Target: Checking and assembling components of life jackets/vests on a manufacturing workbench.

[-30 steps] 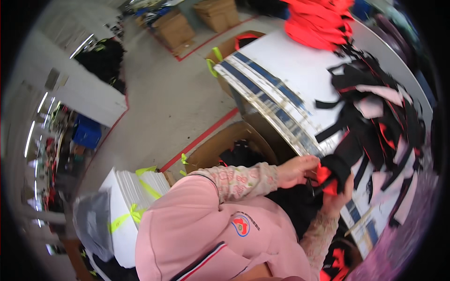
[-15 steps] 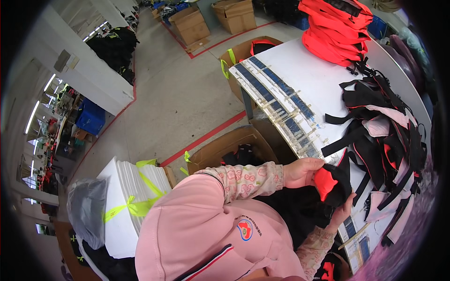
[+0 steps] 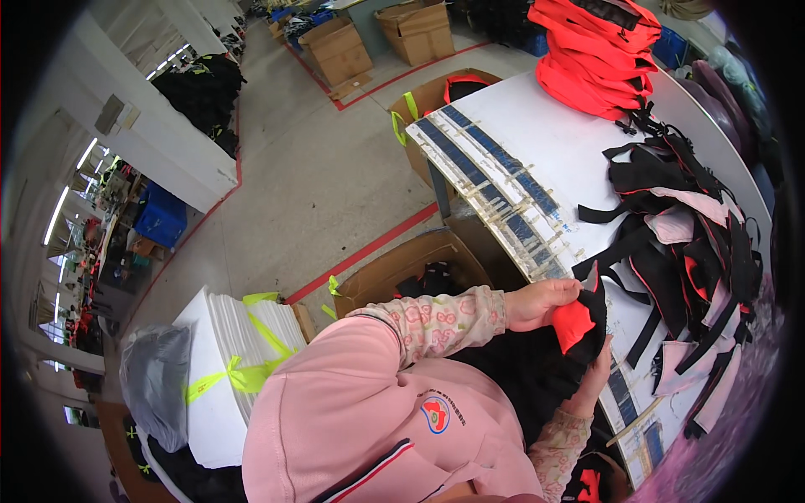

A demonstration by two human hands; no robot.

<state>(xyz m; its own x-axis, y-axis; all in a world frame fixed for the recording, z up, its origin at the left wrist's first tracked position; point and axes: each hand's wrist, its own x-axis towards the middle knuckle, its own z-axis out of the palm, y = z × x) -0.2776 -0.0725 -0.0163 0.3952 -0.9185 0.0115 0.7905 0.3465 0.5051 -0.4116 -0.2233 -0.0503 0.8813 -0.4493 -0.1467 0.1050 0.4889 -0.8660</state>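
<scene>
My left hand (image 3: 541, 303) pinches the upper left edge of a black and orange-red fabric piece (image 3: 573, 327), thumb on top. Lower down, my right hand (image 3: 597, 373) grips the black right side of the same piece; its fingertips are partly hidden by the fabric. The piece is held up off the table at its near edge, over my lap. A heap of black straps and panels (image 3: 662, 260), some with pale pink faces, lies on the white table (image 3: 495, 109) to the right of my hands.
Orange-red bags (image 3: 595, 63) stand stacked at the table's far end. Below the table's left edge is an open cardboard box (image 3: 369, 281) with dark pieces inside. White sheets (image 3: 214, 377) tied with yellow-green ribbon sit on my left. More cardboard boxes (image 3: 415, 33) stand across the floor.
My right hand has shifted left and slightly down. The fabric piece has turned and moved a little left with it, its black part now narrower in view. My left hand keeps its hold.
</scene>
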